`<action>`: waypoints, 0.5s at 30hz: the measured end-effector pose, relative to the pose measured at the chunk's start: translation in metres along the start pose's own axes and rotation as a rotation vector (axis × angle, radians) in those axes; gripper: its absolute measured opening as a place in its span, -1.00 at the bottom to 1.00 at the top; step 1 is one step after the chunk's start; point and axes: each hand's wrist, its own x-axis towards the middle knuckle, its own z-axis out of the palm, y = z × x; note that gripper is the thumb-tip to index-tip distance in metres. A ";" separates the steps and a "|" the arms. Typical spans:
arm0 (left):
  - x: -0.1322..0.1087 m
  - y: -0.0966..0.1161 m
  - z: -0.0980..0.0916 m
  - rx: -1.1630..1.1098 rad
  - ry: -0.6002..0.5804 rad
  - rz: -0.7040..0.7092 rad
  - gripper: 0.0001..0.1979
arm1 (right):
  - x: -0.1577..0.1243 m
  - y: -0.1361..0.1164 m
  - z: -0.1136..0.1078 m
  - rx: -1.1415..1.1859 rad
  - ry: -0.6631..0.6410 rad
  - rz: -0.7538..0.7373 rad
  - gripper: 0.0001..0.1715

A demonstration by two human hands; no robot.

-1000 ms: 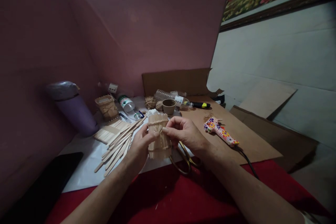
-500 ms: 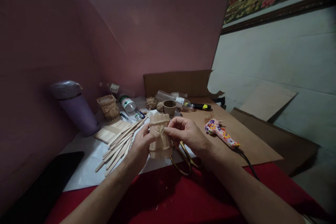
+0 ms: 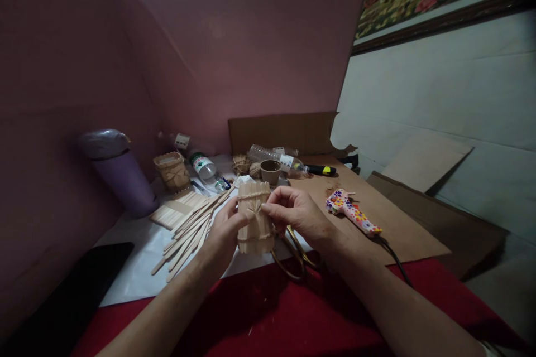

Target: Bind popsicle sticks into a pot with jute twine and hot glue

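The tube (image 3: 256,237), clad in sticks and ringed by two cords, is held roughly upright at the near middle of the bench, its decorated side turned toward the person, likely so the ornament (image 3: 253,209) stays in plain sight. The left hand (image 3: 225,230) grasps its left side, thumb on the front, which would steady it. The right hand (image 3: 296,213) has thumb and forefinger pinched at the ornament's right edge, a fine grip suited to so small a piece. Scissors (image 3: 302,273) lie below the right hand, handles facing near, as if for easy reach. To the left, loose sticks (image 3: 186,242) fan over a white sheet (image 3: 125,276), easy to pick singly. Right, the glue gun (image 3: 354,213) rests on cardboard (image 3: 402,240), perhaps to guard the red cloth (image 3: 238,318) from drips. Farther off, a cup (image 3: 270,176) and twine (image 3: 241,164) sit near a bottle (image 3: 263,153), presumably out of the hands' way.
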 end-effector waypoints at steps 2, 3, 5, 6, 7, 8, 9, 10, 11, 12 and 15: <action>-0.001 0.002 0.002 0.001 0.009 0.000 -0.54 | 0.000 -0.001 0.001 -0.007 -0.001 0.001 -0.61; -0.001 0.003 0.003 0.001 0.012 -0.001 -0.54 | 0.000 -0.001 0.001 -0.011 -0.001 0.002 -0.60; -0.001 0.004 0.004 0.008 0.020 -0.009 -0.56 | -0.001 -0.001 0.002 -0.015 -0.001 -0.004 -0.58; -0.001 0.004 0.004 0.015 0.025 -0.013 -0.57 | -0.001 -0.002 0.002 -0.016 -0.003 -0.005 -0.57; 0.000 0.004 0.004 0.024 0.027 -0.015 -0.58 | -0.001 -0.002 0.003 -0.018 -0.005 -0.006 -0.56; 0.000 0.003 0.003 0.035 0.027 -0.016 -0.58 | -0.001 -0.002 0.003 -0.019 -0.006 -0.007 -0.55; 0.001 0.002 0.002 0.048 0.027 -0.016 -0.58 | -0.002 -0.002 0.003 -0.022 -0.006 -0.007 -0.54; 0.002 0.001 0.001 0.060 0.029 -0.018 -0.58 | -0.002 -0.002 0.004 -0.027 -0.005 -0.007 -0.54; 0.002 0.000 0.000 0.072 0.032 -0.019 -0.58 | -0.002 -0.001 0.004 -0.033 -0.007 -0.008 -0.54; 0.002 -0.001 -0.001 0.080 0.038 -0.020 -0.59 | -0.002 -0.001 0.004 -0.038 -0.008 -0.011 -0.54; 0.002 -0.002 -0.002 0.084 0.043 -0.015 -0.60 | -0.002 -0.001 0.004 -0.049 -0.008 -0.010 -0.55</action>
